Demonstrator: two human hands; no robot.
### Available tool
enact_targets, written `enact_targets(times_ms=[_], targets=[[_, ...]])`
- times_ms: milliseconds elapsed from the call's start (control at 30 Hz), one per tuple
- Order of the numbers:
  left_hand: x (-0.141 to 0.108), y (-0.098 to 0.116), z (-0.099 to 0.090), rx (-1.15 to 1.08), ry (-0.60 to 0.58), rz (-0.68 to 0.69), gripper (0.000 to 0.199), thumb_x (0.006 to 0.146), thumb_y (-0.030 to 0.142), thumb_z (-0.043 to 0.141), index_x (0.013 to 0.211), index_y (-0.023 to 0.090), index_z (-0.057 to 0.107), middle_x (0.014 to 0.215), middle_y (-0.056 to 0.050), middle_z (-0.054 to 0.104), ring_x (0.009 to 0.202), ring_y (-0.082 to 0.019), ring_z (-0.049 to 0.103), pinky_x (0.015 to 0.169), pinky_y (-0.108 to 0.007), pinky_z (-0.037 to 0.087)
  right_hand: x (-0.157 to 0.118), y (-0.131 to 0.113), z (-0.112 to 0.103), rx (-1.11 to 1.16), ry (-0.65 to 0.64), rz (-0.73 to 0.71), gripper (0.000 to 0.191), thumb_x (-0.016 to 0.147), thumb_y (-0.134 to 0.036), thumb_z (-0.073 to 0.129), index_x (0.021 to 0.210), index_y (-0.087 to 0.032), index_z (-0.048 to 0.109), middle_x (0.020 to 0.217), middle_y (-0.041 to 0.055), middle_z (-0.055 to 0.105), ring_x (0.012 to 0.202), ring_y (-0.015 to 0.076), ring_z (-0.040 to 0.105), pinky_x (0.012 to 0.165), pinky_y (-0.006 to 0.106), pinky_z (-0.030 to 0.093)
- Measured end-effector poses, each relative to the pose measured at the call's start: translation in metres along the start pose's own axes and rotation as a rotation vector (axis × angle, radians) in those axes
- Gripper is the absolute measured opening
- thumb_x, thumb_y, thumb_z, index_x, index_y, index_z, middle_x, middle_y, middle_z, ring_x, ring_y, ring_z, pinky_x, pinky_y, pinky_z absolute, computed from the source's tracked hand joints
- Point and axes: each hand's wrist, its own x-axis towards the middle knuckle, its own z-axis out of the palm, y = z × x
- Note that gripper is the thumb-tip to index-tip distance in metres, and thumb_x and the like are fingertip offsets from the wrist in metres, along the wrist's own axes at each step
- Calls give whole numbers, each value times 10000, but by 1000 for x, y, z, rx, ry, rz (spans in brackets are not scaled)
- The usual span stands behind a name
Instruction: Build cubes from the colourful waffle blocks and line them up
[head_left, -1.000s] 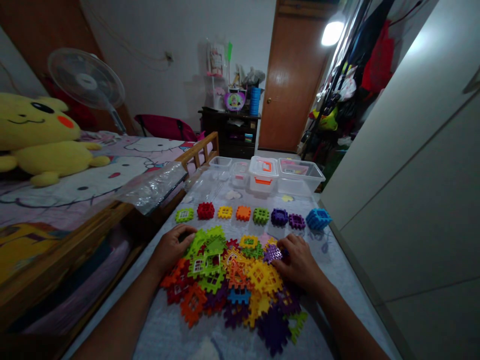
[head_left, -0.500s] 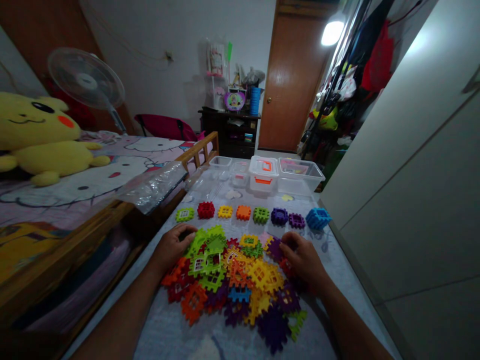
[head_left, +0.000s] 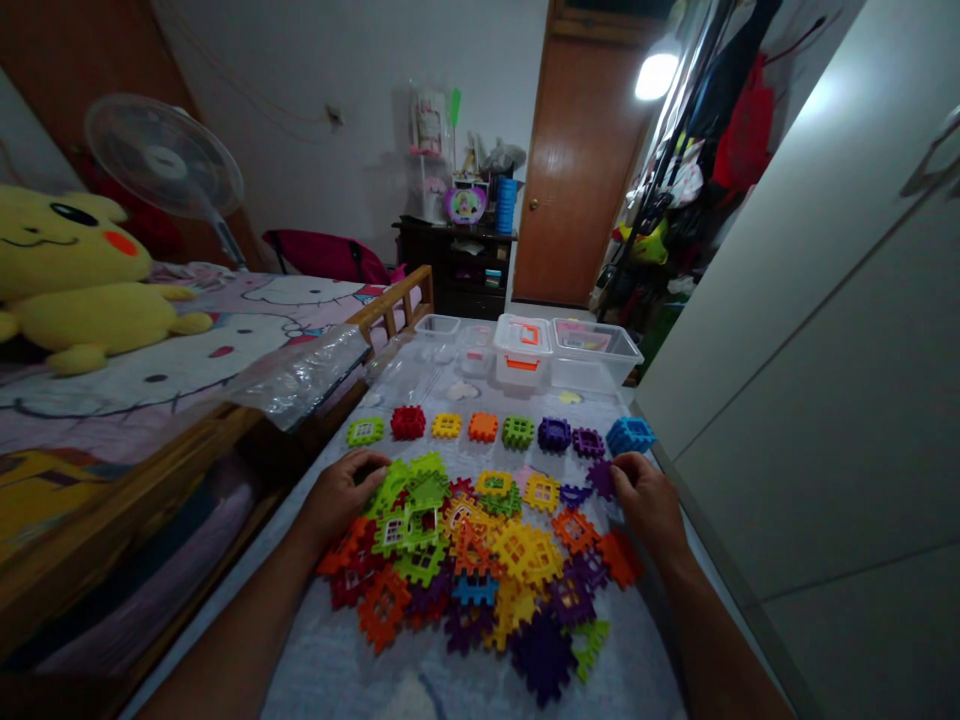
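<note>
A pile of colourful notched plastic tiles (head_left: 472,560) lies on the cloth-covered table (head_left: 345,660). At the pile's upper right, my right hand (head_left: 651,500) pinches a purple tile (head_left: 602,479) between thumb and fingertips. My left hand (head_left: 346,492) rests at the pile's left edge, its curved fingers against a lime green tile (head_left: 394,486); its grip there is hard to make out. Behind the pile runs a row of small stacks: green (head_left: 365,431), red (head_left: 408,422), yellow (head_left: 447,425), orange (head_left: 484,427), another green (head_left: 518,432), dark purple (head_left: 554,434), purple (head_left: 588,442) and blue (head_left: 631,434).
Clear plastic boxes (head_left: 596,350), one with a white lid and orange clips (head_left: 523,345), stand at the table's far end. A wooden bed rail (head_left: 394,300) and plastic wrap (head_left: 304,375) border the left. A pale cabinet (head_left: 817,400) flanks the right side.
My right hand has moved right and slightly back with the purple tile, away from the pile, uncovering yellow, orange and red tiles. My left hand has stayed nearly still. The view has shifted slightly.
</note>
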Motion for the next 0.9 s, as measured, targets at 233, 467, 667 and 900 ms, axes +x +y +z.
enact_targets(times_ms=[233, 467, 667, 900], targets=[[0, 1, 0, 8, -17, -21, 341, 785, 492, 530, 870, 198, 681, 976, -56, 693, 969, -239, 626, 916, -348, 458, -2, 2, 11, 197, -157, -18, 196, 785, -384, 536, 747, -196, 575, 650, -6, 573, 610, 161, 536, 577, 272, 399], [0, 2, 0, 10, -3, -17, 332, 778, 494, 538, 846, 203, 681, 963, -49, 694, 953, -241, 632, 909, -342, 462, 1, 10, 14, 249, -194, 28, 196, 762, -380, 537, 756, -191, 590, 654, -3, 566, 614, 163, 525, 585, 277, 407], [-1, 3, -1, 11, 3, -9, 322, 775, 485, 541, 844, 205, 684, 945, -46, 701, 937, -238, 640, 888, -334, 477, 1, 20, 16, -51, -187, -72, 175, 723, -301, 546, 814, -187, 643, 861, 60, 623, 731, 192, 568, 677, 311, 428], [-1, 6, -2, 15, 20, -2, 317, 762, 481, 550, 834, 205, 689, 945, -45, 705, 936, -238, 644, 894, -334, 480, 0, 13, 11, -36, -209, -122, 168, 758, -253, 483, 816, -187, 626, 820, 46, 624, 696, 179, 559, 662, 300, 431]])
